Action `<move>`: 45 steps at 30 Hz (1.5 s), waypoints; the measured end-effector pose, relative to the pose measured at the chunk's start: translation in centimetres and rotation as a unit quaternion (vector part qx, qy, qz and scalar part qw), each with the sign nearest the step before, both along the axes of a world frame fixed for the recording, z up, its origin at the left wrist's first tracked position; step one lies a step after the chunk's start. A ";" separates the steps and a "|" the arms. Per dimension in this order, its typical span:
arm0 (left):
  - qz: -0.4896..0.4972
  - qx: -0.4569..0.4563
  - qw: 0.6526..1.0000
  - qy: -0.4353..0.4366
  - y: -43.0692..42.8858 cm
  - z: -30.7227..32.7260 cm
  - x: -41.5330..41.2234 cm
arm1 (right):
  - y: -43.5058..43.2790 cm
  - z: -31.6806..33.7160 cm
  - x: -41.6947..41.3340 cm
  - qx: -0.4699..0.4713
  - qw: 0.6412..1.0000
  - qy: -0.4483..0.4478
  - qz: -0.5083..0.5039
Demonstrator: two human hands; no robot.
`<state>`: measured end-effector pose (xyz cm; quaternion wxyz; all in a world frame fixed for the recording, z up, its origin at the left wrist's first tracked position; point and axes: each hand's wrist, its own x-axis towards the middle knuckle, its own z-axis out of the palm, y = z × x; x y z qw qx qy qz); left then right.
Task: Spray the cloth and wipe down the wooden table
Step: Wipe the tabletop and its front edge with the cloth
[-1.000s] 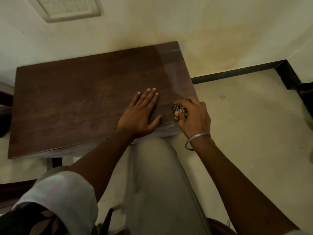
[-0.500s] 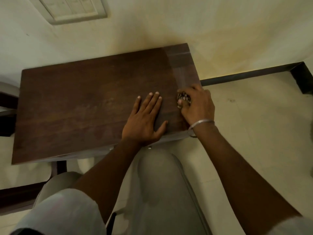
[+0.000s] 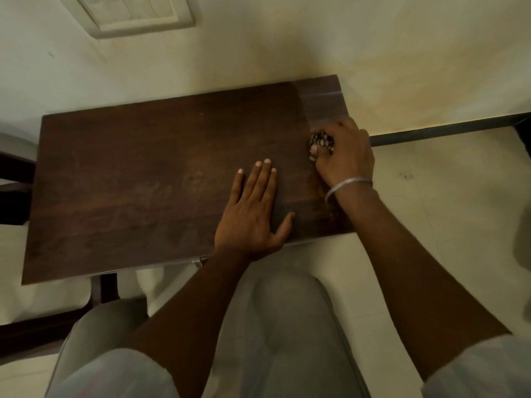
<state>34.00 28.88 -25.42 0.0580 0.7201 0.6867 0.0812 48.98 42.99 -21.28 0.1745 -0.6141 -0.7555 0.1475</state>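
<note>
**Bench** (image 3: 129, 182): rectangular top of dark brown wood, its far edge against a pale wall. A paler, glossy band runs across the top at its far right corner.

**Cloth** (image 3: 320, 140): small, dark with light speckles, bunched up. It lies on the bench top close to the right edge, just short of the glossy band, and is mostly covered by the hand that grips it.

**Right hand** (image 3: 344, 156): over the bench's right edge, knuckles up. Its fingers (image 3: 339, 130) are curled round the cloth and hold it down on the wood. The thumb tip shows under the bundle.

**Bangle** (image 3: 347, 185): plain silver metal on the right wrist, above the bench's near right corner.

**Left hand** (image 3: 253, 216): palm down, flat on the bench top by the near edge, in the right half. Its fingers (image 3: 264, 179) are straight and close together, holding nothing, and the thumb is spread toward the right edge. It lies beside the right hand, with bare wood between them.

**Switch plate** (image 3: 135, 12): white, on the wall beyond the bench's far edge.

**Skirting** (image 3: 445, 133): dark strip at the foot of the wall, right of the bench.

**Floor** (image 3: 431, 211): pale tiles, right of the bench and below it.

**Trousers** (image 3: 287, 326): light grey, knees just short of the bench's near edge.

**Dark wooden piece** (image 3: 14, 179): left of the bench, cut off by the frame. Its kind cannot be told.
</note>
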 end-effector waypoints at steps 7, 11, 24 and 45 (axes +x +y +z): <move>-0.013 -0.011 1.000 -0.003 -0.6 -0.4 -0.6 | -3.0 -0.7 0.8 -0.015 1.000 0.006 0.006; -0.008 -0.008 1.000 -0.005 -0.3 -0.4 0.5 | -1.2 -0.3 0.9 -0.006 1.000 0.007 -0.011; -0.001 -0.002 1.000 -0.026 0.5 0.2 0.1 | 2.6 -0.8 -0.8 0.025 0.999 0.008 0.026; 0.005 -0.025 0.998 -0.055 0.5 0.0 -0.1 | 10.5 0.1 -5.8 0.018 0.998 0.005 0.058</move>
